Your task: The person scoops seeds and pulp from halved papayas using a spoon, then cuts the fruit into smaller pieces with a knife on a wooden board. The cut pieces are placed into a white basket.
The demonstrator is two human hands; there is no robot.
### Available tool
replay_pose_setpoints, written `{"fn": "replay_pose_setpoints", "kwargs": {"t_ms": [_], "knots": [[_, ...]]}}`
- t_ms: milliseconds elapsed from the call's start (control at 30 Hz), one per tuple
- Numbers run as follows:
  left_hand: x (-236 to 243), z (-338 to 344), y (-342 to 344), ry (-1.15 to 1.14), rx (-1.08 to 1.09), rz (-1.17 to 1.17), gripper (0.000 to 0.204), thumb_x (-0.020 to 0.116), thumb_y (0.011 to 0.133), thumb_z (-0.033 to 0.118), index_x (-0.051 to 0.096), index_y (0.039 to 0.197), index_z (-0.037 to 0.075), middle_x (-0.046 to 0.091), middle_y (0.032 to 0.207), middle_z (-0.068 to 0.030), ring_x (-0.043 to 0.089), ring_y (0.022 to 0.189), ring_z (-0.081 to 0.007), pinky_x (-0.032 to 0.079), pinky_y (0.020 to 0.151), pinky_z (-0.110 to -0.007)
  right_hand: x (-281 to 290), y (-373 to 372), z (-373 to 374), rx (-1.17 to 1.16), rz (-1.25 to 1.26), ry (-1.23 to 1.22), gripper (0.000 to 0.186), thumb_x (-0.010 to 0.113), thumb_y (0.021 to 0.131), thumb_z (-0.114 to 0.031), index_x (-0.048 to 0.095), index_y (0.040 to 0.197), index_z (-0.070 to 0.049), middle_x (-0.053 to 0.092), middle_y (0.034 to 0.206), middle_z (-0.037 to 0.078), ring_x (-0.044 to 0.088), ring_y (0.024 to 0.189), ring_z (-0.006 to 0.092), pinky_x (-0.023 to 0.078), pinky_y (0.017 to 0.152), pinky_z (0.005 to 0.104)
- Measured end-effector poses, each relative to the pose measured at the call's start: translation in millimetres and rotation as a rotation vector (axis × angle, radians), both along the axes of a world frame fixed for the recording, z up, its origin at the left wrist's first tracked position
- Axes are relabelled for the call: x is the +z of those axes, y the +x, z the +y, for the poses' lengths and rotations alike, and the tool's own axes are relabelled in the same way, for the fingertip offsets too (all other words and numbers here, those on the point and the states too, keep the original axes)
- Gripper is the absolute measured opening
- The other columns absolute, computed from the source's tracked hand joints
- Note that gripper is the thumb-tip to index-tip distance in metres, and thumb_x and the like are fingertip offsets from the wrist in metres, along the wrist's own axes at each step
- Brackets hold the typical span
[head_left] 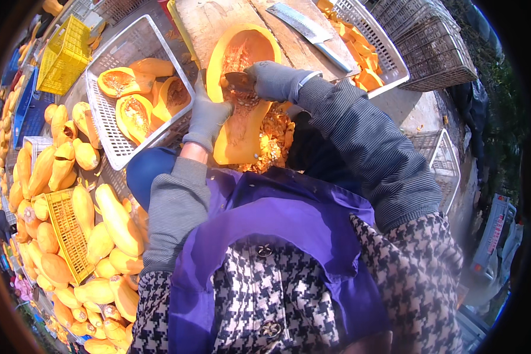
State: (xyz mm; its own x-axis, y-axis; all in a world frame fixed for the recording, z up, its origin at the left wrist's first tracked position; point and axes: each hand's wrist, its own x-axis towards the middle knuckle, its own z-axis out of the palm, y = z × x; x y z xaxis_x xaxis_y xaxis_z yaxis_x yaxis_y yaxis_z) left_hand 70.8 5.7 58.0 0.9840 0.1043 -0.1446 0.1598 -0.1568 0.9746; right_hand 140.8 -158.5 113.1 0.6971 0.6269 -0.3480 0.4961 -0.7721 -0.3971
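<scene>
Halved squash [237,127] lies cut-face up on your worktop [215,20], partly seeded. Your right hand [275,81] grips a scraper [238,81] in the cavity; left hand [209,116] clasps the rim. Scooped pulp [274,137] at 3 o'clock; cleaned halves in white basket [109,133] at 10 o'clock.

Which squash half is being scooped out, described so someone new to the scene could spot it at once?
Start at the wooden board at top centre. The squash half lies cut side up from the board toward the person, between the gloved left hand and right hand, which holds a scraper. Unlike the halves in the white basket, it lies alone above a scrap heap.
</scene>
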Motion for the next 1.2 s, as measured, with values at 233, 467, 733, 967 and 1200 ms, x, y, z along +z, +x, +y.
{"fn": "replay_pose_setpoints", "kwargs": {"t_ms": [233, 467, 733, 967, 1200], "knots": [[-1, -21, -3, 0.055, 0.041, -0.102, 0.092, 0.064, 0.065, -0.008, 0.017, 0.144, -0.001, 0.049, 0.128, -0.0202, 0.054, 0.111, -0.0253, 0.046, 0.091, -0.029, -8, 49, -17, -0.439, -0.376, -0.131, 0.027, 0.054, 0.084, -0.011, 0.062, 0.107, 0.001, 0.066, 0.102, 0.019, 0.066, 0.093, 0.0321, 0.053, 0.08, 0.0409], [4, -30, -6, 0.289, 0.01, -0.092, 0.094, 0.067, 0.069, -0.003, 0.013, 0.145, 0.002, 0.05, 0.126, -0.0241, 0.057, 0.11, -0.0305, 0.045, 0.093, -0.033, -5, 40, 10, -0.238, -0.253, -0.273, 0.027, 0.052, 0.088, -0.012, 0.061, 0.11, -0.001, 0.065, 0.105, 0.018, 0.063, 0.099, 0.0321, 0.05, 0.087, 0.0392], [-13, -15, 12, 0.305, 0.031, -0.13, 0.086, 0.066, 0.064, -0.013, 0.026, 0.14, -0.001, 0.053, 0.123, -0.0146, 0.057, 0.105, -0.0225, 0.048, 0.089, -0.028, 15, -15, -14, 0.001, -0.085, -0.124, 0.028, 0.056, 0.083, -0.008, 0.057, 0.111, -0.002, 0.065, 0.098, 0.02, 0.063, 0.097, 0.0348, 0.05, 0.084, 0.0409], [6, -6, 24, 0.081, -0.053, -0.012, 0.089, 0.072, 0.062, -0.008, 0.028, 0.139, -0.002, 0.056, 0.118, -0.0136, 0.058, 0.103, -0.0198, 0.049, 0.087, -0.028, -9, 13, -28, -0.343, -0.137, -0.098, 0.025, 0.056, 0.084, -0.009, 0.055, 0.107, 0.0, 0.065, 0.102, 0.02, 0.063, 0.099, 0.0342, 0.05, 0.083, 0.0411], [-20, -7, -40, 0.168, -0.141, 0.143, 0.085, 0.077, 0.063, 0.004, 0.032, 0.135, -0.007, 0.057, 0.117, -0.0172, 0.058, 0.105, -0.0249, 0.046, 0.091, -0.031, -18, 7, -35, -0.353, -0.113, -0.036, 0.025, 0.053, 0.087, -0.011, 0.06, 0.108, 0.0, 0.067, 0.1, 0.018, 0.066, 0.095, 0.0307, 0.052, 0.082, 0.0402]]}}
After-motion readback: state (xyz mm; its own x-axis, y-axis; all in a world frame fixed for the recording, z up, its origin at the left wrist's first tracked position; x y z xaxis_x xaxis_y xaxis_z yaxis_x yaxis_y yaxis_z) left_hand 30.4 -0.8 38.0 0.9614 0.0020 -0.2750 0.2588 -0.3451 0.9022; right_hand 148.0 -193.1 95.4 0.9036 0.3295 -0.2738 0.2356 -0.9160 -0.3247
